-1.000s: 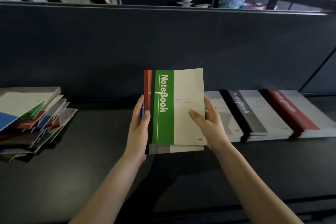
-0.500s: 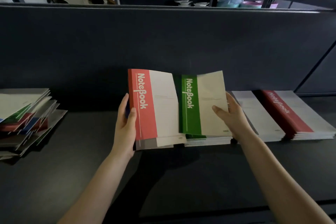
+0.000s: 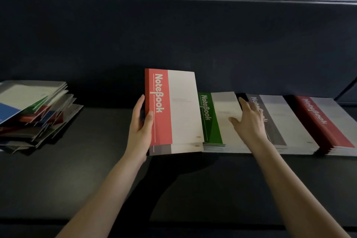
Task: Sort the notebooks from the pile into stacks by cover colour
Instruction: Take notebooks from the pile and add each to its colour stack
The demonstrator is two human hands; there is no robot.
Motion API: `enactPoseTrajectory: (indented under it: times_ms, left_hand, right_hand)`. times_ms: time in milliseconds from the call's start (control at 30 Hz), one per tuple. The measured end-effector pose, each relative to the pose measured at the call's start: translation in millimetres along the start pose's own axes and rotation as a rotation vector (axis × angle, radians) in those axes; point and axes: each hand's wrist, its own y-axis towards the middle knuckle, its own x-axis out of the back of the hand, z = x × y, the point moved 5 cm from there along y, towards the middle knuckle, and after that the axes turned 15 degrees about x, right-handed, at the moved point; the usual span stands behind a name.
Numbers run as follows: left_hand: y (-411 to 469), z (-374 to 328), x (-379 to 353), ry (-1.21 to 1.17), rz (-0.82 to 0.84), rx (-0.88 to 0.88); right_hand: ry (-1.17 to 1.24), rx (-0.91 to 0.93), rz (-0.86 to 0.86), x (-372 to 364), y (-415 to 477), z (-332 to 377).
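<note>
Red-banded paper notebook (image 3: 170,108) is being held in reserve while, by judgement, a green copy is being seated. Right hand (image 3: 249,123), fingers (image 3: 243,103) straight and spread, is lying flat over the green-banded stack (image 3: 210,121) by the back edge of the dark bench (image 3: 96,179); contact is blurred. Squaring that copy's edges to the stack before lifting away is advisable. Left hand (image 3: 140,131) is gripping the held item by its spine above the bench's middle, thumb across the band, fingers curling behind, a grey-banded notebook (image 3: 160,149) riding beneath.

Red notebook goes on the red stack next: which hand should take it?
Probably right: the right hand is open over the green stack, nearer the red stack; the left hand holds the red notebook.
</note>
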Motion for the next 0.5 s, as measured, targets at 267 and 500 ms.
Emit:
enactPoseTrajectory:
  times_ms: [267,500]
  left_hand:
    - [-10.0,-5.9,-32.3,-0.004,0.055,-0.029]
    - [-29.7,-10.3,-89.5,-0.049,0.135,-0.041]
  right_hand:
    - [0.245,0.137,-0.208,10.1,-19.0,24.3]
    - [0.64,0.07,-0.07,12.5,-41.4,10.6]
